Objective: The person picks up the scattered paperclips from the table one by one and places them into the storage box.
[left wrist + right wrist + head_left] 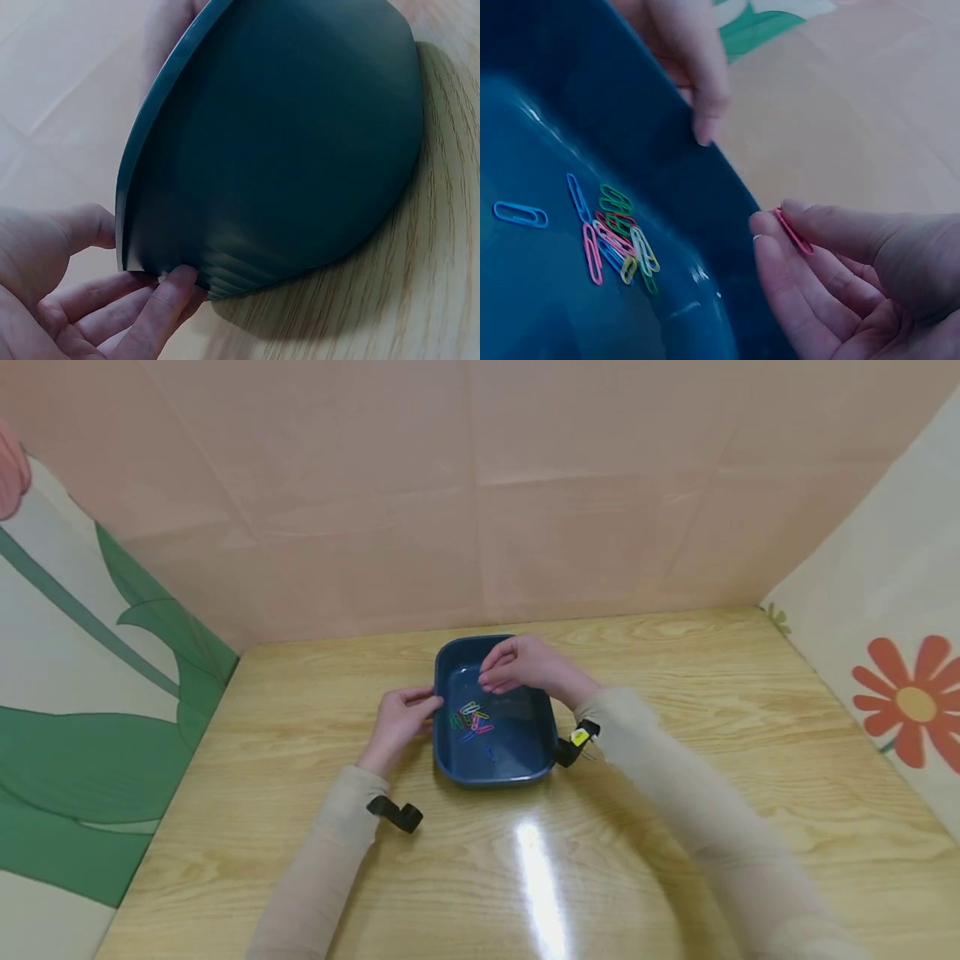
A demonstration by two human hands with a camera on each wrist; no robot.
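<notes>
A dark blue rectangular tray (528,747) stands on the table, with several coloured paper clips (471,718) lying in a loose cluster on its floor. A blue paper clip (521,214) lies apart from the others in the right wrist view. My left hand (401,720) grips the tray's left side, its thumb at the rim and its fingers against the outer wall. Over the tray, my right hand (525,664) pinches a pinkish-red paper clip (793,231) between thumb and fingertips. That clip is too small to make out in the head view.
The tray rests on a light wood-grain table (300,693). A pink cloth backdrop (480,510) hangs behind it, with flower-printed panels (911,702) at the sides. Both wrists wear black camera straps (395,814).
</notes>
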